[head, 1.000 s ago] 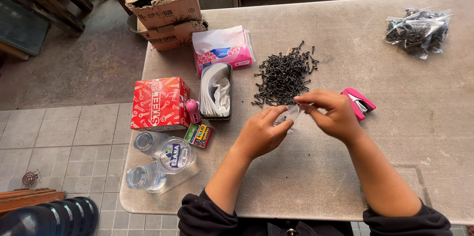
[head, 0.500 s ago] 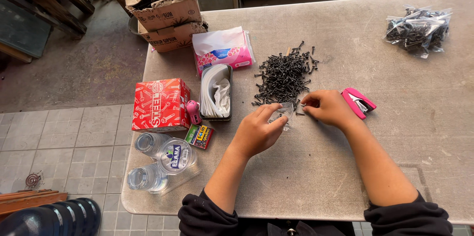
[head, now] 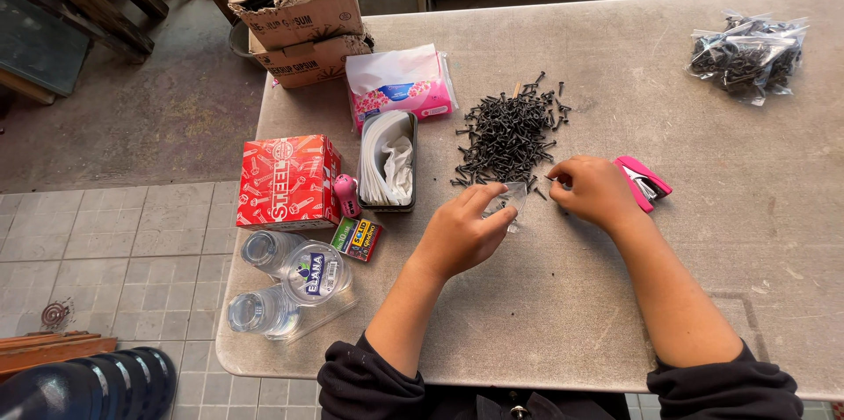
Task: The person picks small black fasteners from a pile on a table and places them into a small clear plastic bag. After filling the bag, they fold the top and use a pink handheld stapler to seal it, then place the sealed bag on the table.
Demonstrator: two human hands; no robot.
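A heap of black screws (head: 510, 132) lies in the middle of the grey table (head: 563, 297). My left hand (head: 462, 231) pinches a small clear plastic bag (head: 513, 200) just below the heap. My right hand (head: 591, 191) rests on the table at the heap's lower right edge, fingertips closed on a screw (head: 550, 178). A pink stapler (head: 643, 181) lies just right of my right hand.
Several filled bags of screws (head: 747, 51) sit at the far right. On the left stand a red box (head: 286, 181), a tin of clear bags (head: 389, 162), a pink tissue pack (head: 401, 84), sealed water cups (head: 290, 284) and a staple box (head: 359, 238). Cardboard boxes (head: 294, 11) stand beyond the table.
My right hand has dropped from the bag's mouth to the table and slid toward the edge of the screw heap. My left hand stays put holding the bag.
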